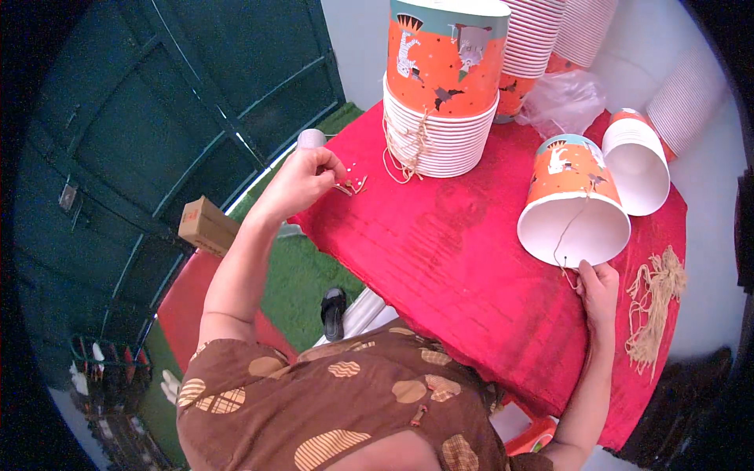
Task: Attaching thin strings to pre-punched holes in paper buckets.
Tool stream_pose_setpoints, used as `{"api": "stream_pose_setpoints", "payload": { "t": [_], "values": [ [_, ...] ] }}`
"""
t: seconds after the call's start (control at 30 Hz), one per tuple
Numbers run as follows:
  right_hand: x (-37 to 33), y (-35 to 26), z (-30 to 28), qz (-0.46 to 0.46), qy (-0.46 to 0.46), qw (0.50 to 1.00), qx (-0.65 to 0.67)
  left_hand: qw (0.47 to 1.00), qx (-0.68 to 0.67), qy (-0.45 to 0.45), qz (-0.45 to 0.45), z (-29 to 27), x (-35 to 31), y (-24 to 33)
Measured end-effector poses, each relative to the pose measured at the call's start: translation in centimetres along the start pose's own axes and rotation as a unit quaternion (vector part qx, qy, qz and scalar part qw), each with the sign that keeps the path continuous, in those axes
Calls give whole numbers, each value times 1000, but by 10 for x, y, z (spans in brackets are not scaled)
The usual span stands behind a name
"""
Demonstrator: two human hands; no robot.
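I see the right hand pinching string, the bucket just beyond its fingertips; the left hand's grip I can't tell.

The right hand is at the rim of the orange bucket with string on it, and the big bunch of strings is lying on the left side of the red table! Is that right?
Not quite: the big bunch of strings lies on the right side of the red table, as the head view shows. The right hand is indeed at the orange bucket's rim.
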State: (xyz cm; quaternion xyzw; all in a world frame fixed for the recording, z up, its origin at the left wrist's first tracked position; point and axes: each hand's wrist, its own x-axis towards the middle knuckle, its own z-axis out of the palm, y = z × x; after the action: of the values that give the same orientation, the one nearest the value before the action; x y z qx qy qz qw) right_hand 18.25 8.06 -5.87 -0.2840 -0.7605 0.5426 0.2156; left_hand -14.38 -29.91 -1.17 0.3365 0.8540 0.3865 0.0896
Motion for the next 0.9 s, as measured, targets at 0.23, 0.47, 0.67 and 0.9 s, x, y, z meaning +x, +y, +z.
{"api": "stream_pose_setpoints", "payload": {
  "t": [0.23,0.47,0.67,0.9],
  "values": [
    [-1,-3,3,5,16,1000,8,998,49,9,-28,0,-2,8],
    [-2,-7,2,22,22,999,8,993,-24,-27,111,27,-7,54],
    [-5,-15,3,27,33,997,59,970,-55,-162,174,78,-13,104],
    [-6,-12,2,62,46,978,191,919,-24,-261,295,140,-14,158]
  ]
}}
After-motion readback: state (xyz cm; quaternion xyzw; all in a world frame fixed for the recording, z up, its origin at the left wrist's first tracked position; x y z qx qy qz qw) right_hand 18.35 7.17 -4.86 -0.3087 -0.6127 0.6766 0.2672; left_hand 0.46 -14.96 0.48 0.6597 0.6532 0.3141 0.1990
